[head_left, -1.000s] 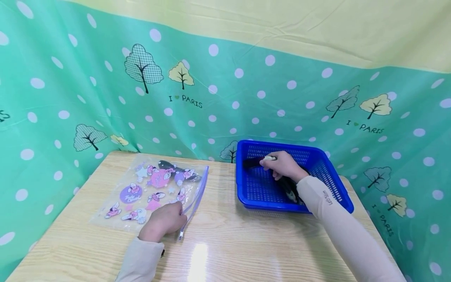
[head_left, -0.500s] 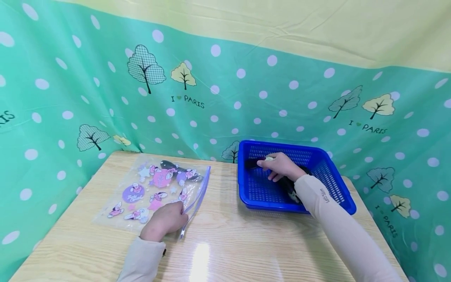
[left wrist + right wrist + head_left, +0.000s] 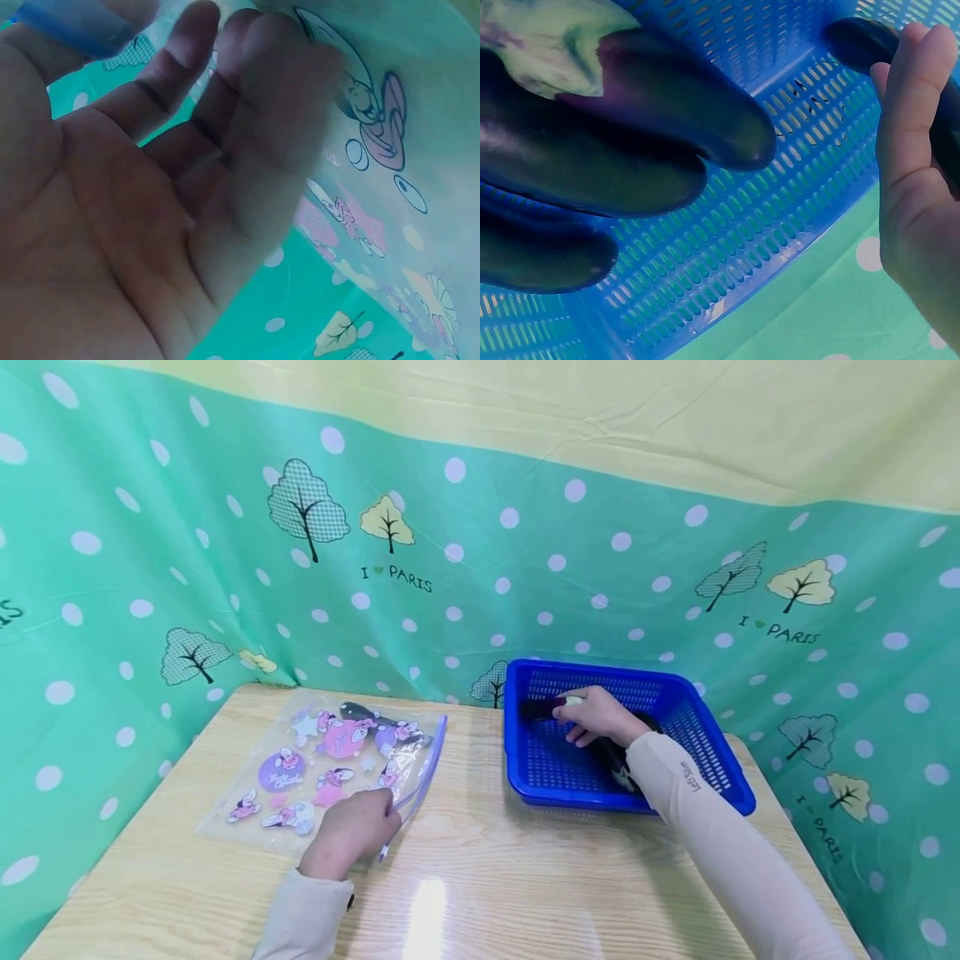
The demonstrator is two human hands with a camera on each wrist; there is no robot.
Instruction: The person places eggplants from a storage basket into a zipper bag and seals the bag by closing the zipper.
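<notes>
My left hand [image 3: 352, 831] pinches the zip edge of a clear zip bag [image 3: 277, 802] printed with pink and purple cartoon figures. Inside the bag, near its far side, lies a dark eggplant [image 3: 375, 717]. In the left wrist view the fingers of my left hand [image 3: 247, 135] curl next to the printed plastic. Over the blue basket [image 3: 517, 768], my right hand [image 3: 600, 714] grips an eggplant [image 3: 542, 708] near its pale stem end. The right wrist view shows this eggplant [image 3: 859, 43] partly behind my right hand [image 3: 915, 157]. Several other eggplants [image 3: 592, 157] lie in the basket.
Bag and basket stand apart on a light wooden table [image 3: 465, 877], the basket near its back right corner. A green dotted curtain [image 3: 525, 552] hangs behind and along both sides.
Both hands stay almost in place. The zip edges at the bag's mouth lie a little closer together than before. The eggplant in my right hand has shifted only slightly.
</notes>
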